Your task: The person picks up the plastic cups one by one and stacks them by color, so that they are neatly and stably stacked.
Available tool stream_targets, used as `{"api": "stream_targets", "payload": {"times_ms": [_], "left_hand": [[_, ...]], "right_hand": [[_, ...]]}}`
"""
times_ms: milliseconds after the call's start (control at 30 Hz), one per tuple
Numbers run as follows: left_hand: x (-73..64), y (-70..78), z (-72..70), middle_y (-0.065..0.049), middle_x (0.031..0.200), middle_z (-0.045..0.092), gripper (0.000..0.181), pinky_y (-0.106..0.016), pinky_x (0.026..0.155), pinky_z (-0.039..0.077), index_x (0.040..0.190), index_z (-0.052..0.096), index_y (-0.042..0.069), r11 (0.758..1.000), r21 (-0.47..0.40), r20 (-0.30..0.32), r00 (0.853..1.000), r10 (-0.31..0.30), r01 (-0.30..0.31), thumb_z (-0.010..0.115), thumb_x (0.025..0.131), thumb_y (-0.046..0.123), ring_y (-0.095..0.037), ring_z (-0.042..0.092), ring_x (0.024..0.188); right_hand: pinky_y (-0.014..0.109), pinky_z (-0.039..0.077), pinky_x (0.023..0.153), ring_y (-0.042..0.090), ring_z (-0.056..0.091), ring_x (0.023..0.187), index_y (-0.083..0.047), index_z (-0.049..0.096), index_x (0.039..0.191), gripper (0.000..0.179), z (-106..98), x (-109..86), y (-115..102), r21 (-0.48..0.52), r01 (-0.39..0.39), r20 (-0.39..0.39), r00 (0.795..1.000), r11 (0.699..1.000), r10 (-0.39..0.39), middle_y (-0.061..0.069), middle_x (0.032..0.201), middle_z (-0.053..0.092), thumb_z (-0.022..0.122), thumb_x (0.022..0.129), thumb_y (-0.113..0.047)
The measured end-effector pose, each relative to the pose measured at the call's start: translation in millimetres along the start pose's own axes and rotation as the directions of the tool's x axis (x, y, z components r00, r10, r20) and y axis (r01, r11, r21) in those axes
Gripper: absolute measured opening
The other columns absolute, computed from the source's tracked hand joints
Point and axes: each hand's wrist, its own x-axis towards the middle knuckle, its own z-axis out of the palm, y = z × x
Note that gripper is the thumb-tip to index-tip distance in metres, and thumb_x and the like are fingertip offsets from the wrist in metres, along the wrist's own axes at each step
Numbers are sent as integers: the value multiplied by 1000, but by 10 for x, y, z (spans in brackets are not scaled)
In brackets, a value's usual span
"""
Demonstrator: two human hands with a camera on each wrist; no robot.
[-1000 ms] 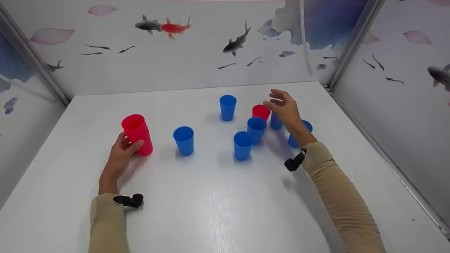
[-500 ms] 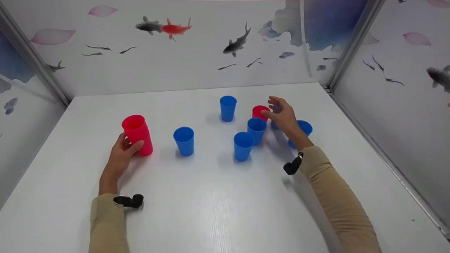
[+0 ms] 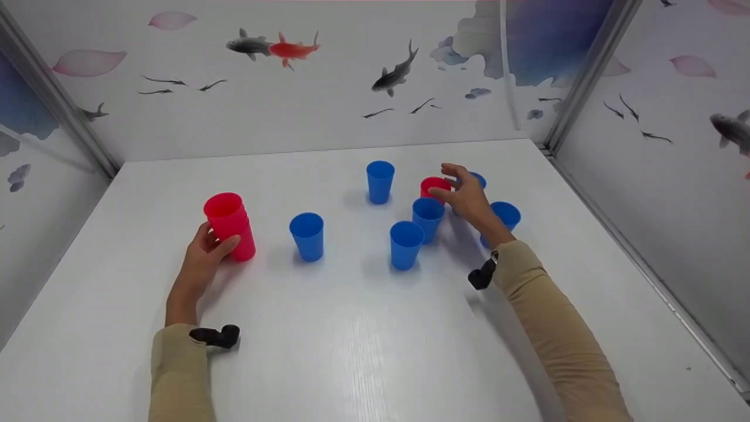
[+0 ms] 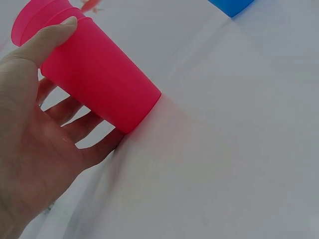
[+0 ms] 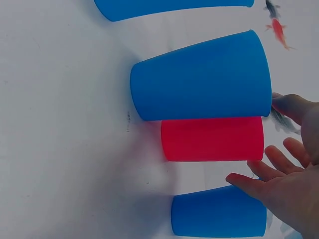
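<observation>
On the left of the table, my left hand [image 3: 202, 261] holds a stack of red cups [image 3: 231, 225], thumb on the near side and fingers round the far side. The stack stands upright on the tabletop; its nested rims show in the left wrist view. My right hand [image 3: 467, 196] is at the rim of a single red cup [image 3: 430, 186], thumb and fingers spread apart. Whether it touches that cup cannot be told. A blue cup [image 3: 428, 218] stands just before the red one, partly covering it. Another blue cup [image 3: 479, 180] is mostly hidden behind my right hand.
Further blue cups stand upright: one [image 3: 380, 183] at the back, one [image 3: 405, 246] near the middle, one [image 3: 307, 237] right of the red stack. A blue cup [image 3: 507, 214] is partly covered by my right forearm. Printed panels [image 3: 328, 117] enclose the white table [image 3: 351, 328].
My right hand has lowered and moved slightly left to the rim of the single red cup, uncovering more of the blue cup behind. My left hand keeps its hold on the red stack.
</observation>
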Motion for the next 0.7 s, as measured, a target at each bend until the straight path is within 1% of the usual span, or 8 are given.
{"api": "stream_targets", "payload": {"times_ms": [200,267,467,700], "left_hand": [[10,-6,-5,-7,165,27,95,-48,121,34,162,8,23,1000,0,1,1000,-7,7,67,93,49,-31,26,151],[8,-4,-3,-7,165,27,95,-48,121,35,162,8,23,1000,1,0,1000,-10,10,67,93,49,-31,26,151],[0,11,3,-8,163,30,93,-46,118,39,161,10,22,1000,25,-7,1000,5,-5,67,92,49,-30,31,149],[8,7,-3,-8,164,27,96,-47,119,38,161,8,22,1000,22,-9,1000,-5,5,68,92,49,-31,28,150]], "right_hand": [[43,47,112,33,38,148,-19,32,156,76,44,59,-29,-49,-60,14,998,997,60,9,161,36,72,93,-30],[43,46,113,33,38,147,-20,32,156,77,47,73,-37,-68,-90,19,996,994,91,10,162,35,72,92,-32],[45,44,115,33,36,147,-20,32,156,78,42,119,-67,-136,-153,30,987,979,158,10,162,35,72,92,-38],[46,47,112,35,40,143,-18,33,156,76,47,162,-115,-148,-219,52,972,964,229,13,161,35,71,93,-38]]}}
